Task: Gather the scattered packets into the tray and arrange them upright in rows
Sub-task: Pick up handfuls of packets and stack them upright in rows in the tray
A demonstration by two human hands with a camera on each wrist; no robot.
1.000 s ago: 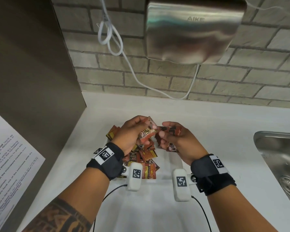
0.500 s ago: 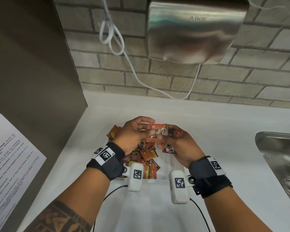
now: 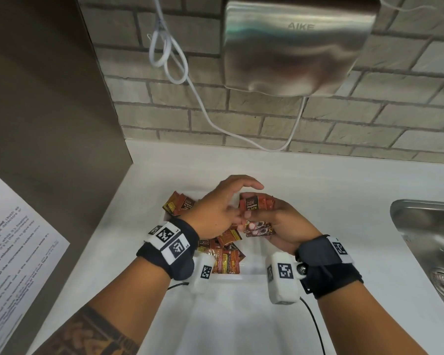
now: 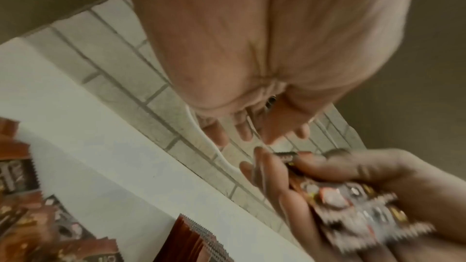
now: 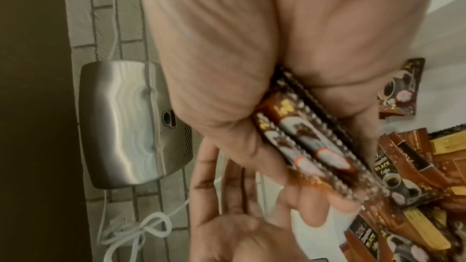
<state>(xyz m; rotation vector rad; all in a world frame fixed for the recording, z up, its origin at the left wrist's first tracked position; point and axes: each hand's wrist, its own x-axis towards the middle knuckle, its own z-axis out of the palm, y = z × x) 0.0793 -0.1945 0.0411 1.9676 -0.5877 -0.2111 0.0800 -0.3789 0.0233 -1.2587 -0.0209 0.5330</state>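
Left hand (image 3: 217,213) now off the bundle, fingers spread and empty, at nine o'clock of it. Right hand (image 3: 283,221) gripping stacked packets (image 3: 254,204) alone above tray (image 3: 251,271). Loose packets (image 3: 226,254) heaped inside; standing rows still pending.

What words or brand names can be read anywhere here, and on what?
"AIKE": on the steel hand dryer.
"D2X": on the packet the right hand holds.
"D2X", "BLACK": on a packet in the tray.
"use": on the wall notice; its smaller print is too blurred.
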